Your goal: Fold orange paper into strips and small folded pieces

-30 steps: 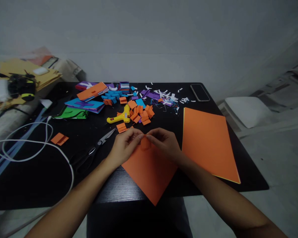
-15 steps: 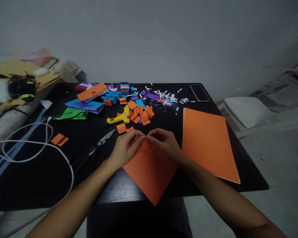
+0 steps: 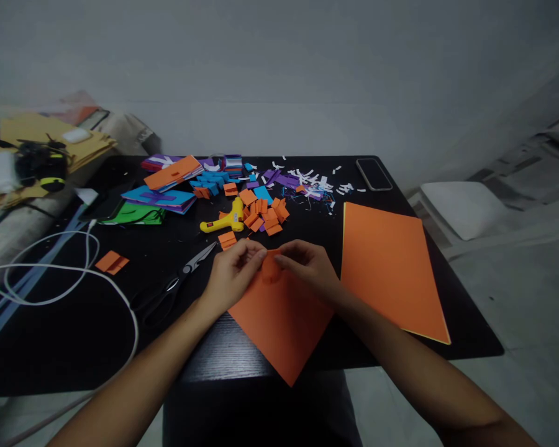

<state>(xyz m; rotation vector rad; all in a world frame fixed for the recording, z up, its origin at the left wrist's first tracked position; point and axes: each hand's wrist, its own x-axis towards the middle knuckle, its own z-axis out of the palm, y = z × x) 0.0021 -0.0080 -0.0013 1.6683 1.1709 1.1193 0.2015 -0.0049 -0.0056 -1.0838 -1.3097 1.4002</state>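
An orange paper sheet point(image 3: 284, 329) lies turned on the black table, one corner jutting past the front edge. At its far end my left hand point(image 3: 237, 267) is closed in a pinch on the paper. My right hand point(image 3: 307, 267) pinches the same end from the other side, its fingers curled. Between the thumbs the paper looks bent into a small rounded bulge point(image 3: 271, 269); whether this is a separate piece I cannot tell. Scissors point(image 3: 179, 279) rest left of my left hand, blades partly apart. Beyond the hands are a yellow glue gun point(image 3: 228, 218) and folded orange paper pieces point(image 3: 265, 214).
A stack of orange sheets point(image 3: 386, 267) lies on the right, with a phone point(image 3: 374, 174) behind it. White and purple scraps point(image 3: 307, 183) litter the back. Coloured paper stacks point(image 3: 161, 195) and a white cable point(image 3: 116, 285) occupy the left. A white stool point(image 3: 463, 208) stands beyond the table.
My fingertips have parted slightly, the left hand shifting left, and the bulged orange paper between them now shows. The large sheet has barely moved.
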